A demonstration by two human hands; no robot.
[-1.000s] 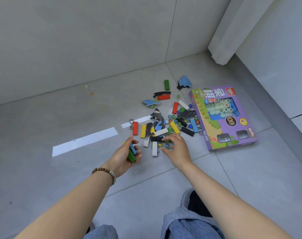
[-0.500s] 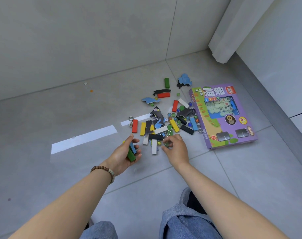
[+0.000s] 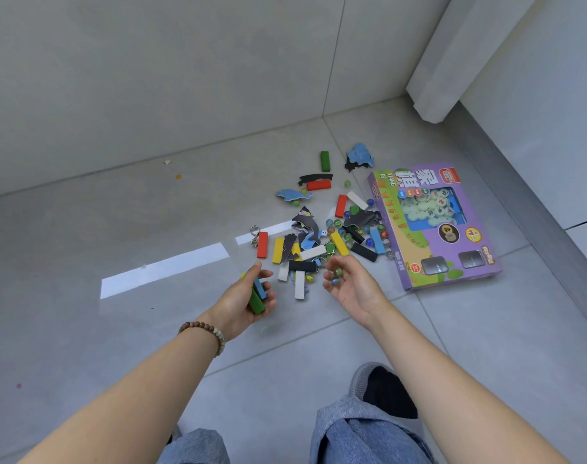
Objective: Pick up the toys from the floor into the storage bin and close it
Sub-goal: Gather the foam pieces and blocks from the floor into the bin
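A scatter of toys (image 3: 322, 236) lies on the grey tiled floor: coloured wooden blocks, glass marbles, dark and blue puzzle pieces, metal rings. My left hand (image 3: 248, 298) grips a green block and a blue block (image 3: 258, 296) just left of the pile's near edge. My right hand (image 3: 349, 283) is turned palm-up above the near edge, its curled fingers pinching two marbles (image 3: 336, 276). A white block (image 3: 299, 284) lies between the hands. No storage bin is in view.
A purple boxed chess set (image 3: 436, 226) lies flat right of the pile. Walls stand behind and at the right, with a white curtain (image 3: 452, 55) in the corner. My knees and a grey shoe (image 3: 379, 390) are at the bottom.
My right hand has lifted off the floor and turned palm-up with marbles in its fingers. My left hand stays put with its blocks.
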